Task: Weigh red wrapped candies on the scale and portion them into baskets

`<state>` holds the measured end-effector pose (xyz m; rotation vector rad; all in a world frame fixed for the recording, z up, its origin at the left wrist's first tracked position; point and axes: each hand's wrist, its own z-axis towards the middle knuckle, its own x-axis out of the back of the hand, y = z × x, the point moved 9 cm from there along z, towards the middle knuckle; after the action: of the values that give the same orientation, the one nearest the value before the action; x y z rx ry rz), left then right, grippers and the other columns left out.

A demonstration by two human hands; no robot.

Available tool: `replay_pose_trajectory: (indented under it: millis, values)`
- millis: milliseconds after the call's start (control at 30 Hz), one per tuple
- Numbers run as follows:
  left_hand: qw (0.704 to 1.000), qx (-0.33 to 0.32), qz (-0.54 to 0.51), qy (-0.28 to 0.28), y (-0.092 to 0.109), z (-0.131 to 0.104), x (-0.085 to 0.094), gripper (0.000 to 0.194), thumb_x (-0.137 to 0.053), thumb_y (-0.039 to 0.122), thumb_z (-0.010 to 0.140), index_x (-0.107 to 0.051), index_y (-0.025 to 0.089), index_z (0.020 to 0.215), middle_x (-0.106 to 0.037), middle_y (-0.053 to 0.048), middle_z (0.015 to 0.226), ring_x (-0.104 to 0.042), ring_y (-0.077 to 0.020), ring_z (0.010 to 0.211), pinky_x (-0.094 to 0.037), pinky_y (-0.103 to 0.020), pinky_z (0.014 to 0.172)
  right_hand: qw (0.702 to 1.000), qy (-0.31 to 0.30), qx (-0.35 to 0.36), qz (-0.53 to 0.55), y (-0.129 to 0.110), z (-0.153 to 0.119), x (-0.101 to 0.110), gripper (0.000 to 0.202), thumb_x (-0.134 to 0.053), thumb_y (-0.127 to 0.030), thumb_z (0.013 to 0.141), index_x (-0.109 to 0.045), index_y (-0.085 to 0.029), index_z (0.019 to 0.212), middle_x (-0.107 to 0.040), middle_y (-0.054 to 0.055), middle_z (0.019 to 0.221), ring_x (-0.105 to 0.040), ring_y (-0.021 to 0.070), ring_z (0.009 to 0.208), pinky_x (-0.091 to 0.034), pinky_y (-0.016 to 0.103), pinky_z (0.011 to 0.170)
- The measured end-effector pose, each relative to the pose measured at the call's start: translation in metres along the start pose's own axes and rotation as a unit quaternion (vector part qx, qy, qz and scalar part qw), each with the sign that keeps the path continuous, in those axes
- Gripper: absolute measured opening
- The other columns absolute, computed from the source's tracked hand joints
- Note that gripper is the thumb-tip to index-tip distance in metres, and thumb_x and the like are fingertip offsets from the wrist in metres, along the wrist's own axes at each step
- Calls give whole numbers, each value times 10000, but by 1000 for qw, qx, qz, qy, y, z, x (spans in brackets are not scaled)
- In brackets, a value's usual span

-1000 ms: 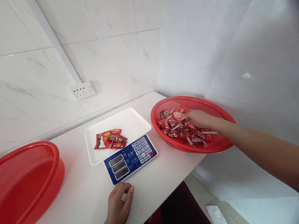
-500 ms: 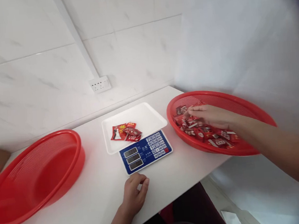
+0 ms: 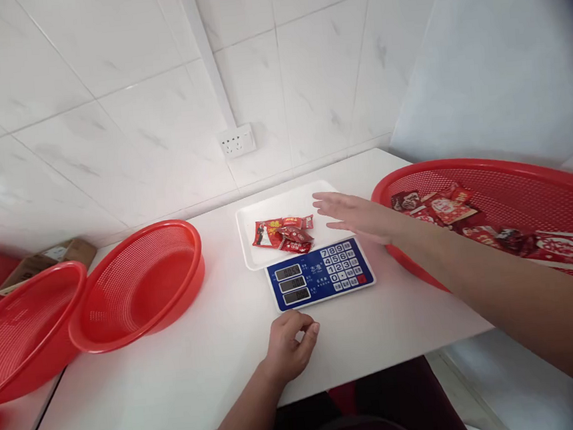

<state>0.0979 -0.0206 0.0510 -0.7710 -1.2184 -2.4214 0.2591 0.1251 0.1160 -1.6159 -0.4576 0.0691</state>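
My right hand (image 3: 354,216) hovers over the right side of the scale's white tray (image 3: 250,255), fingers stretched out, holding nothing. A small pile of red candy packets (image 3: 288,235) lies on the tray, to the left of the fingertips. The blue digital scale (image 3: 322,275) shows lit number displays and a keypad at its front. Just in front of the scale, my left hand (image 3: 294,347) rests on the table with curled fingers and nothing visible in them. Under my right forearm, a red mesh basket (image 3: 467,167) contains many red and brown packets (image 3: 451,207).
Two red baskets stand on the left, a nearer round one (image 3: 196,249) and another (image 3: 78,273) at the edge of view. A cardboard box (image 3: 72,254) sits behind them. The tiled wall carries a power socket (image 3: 237,141). The white table (image 3: 190,377) ends close to my body.
My right hand has moved left from the packet basket to above the tray. Another small packet appears at the pile's right side. The view has turned left; my left hand still rests before the scale.
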Motion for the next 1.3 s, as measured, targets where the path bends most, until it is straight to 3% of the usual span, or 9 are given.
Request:
replay_pose_trajectory:
  millis: [133,233,433,533,800,1067,1167,1233,1300]
  values:
    - [1000,-21,-20,-4,8,0,2,190,-486,246,889,-579,188,734,-624,-30,620,-572,-128,572,-464,-235,533,996,70,56,2,3,-38,12,499,-519,-530,864,-494,-288,1299,-526,80,1366,-507,256,1237,-460,442,1005]
    - [998,-45,-34,-17,16,0,-1,185,-483,245,887,-580,192,739,-636,-34,624,-575,-130,564,-463,-243,528,994,104,28,4,33,-72,20,519,-564,-630,783,-573,-324,1202,-624,80,1220,-611,262,1067,-502,448,936]
    - [997,-59,-38,-32,20,-1,-5,201,-472,263,897,-584,192,746,-644,-33,609,-582,-134,557,-461,-256,535,994,40,-85,51,124,-114,-6,533,-579,-644,758,-635,-254,1117,-691,96,1020,-656,235,885,-539,427,852]
    - [997,-57,-35,-39,19,-1,-7,207,-468,272,901,-591,190,755,-647,-35,616,-589,-135,568,-469,-257,547,990,1,-127,60,148,-124,-25,538,-579,-622,772,-637,-231,1137,-688,112,1056,-656,238,915,-530,423,875]
    - [998,-48,-32,-35,15,0,-6,197,-479,268,894,-594,189,755,-651,-41,630,-588,-138,580,-474,-254,546,989,-3,-124,81,141,-123,-37,583,-575,-626,767,-619,-214,1177,-673,148,1092,-649,258,932,-509,468,898]
    - [998,-47,-19,-32,15,-1,-9,195,-477,265,891,-594,194,753,-652,-37,630,-591,-137,573,-478,-253,542,989,-19,-112,99,142,-120,-49,528,-588,-591,780,-630,-216,1149,-683,121,1044,-646,226,896,-515,431,865]
    - [998,-59,25,27,14,-1,15,123,-504,240,880,-603,193,825,-669,-50,706,-622,-149,650,-511,-264,602,991,-18,-92,95,144,-116,-58,495,-579,-593,783,-651,-201,1076,-694,97,945,-649,209,824,-528,415,812]
    - [984,-49,109,131,8,-1,60,110,-525,229,874,-602,191,942,-683,-80,848,-646,-183,820,-529,-312,733,994,-13,-74,85,143,-113,-63,485,-580,-609,769,-664,-194,1007,-693,84,872,-649,206,782,-539,402,763]
    - [940,-1,237,246,-2,-4,119,205,-533,253,878,-584,182,1064,-667,-120,1014,-608,-231,1025,-490,-390,881,996,-5,-60,71,142,-110,-67,494,-593,-631,738,-670,-196,959,-691,81,833,-646,210,760,-551,385,699]
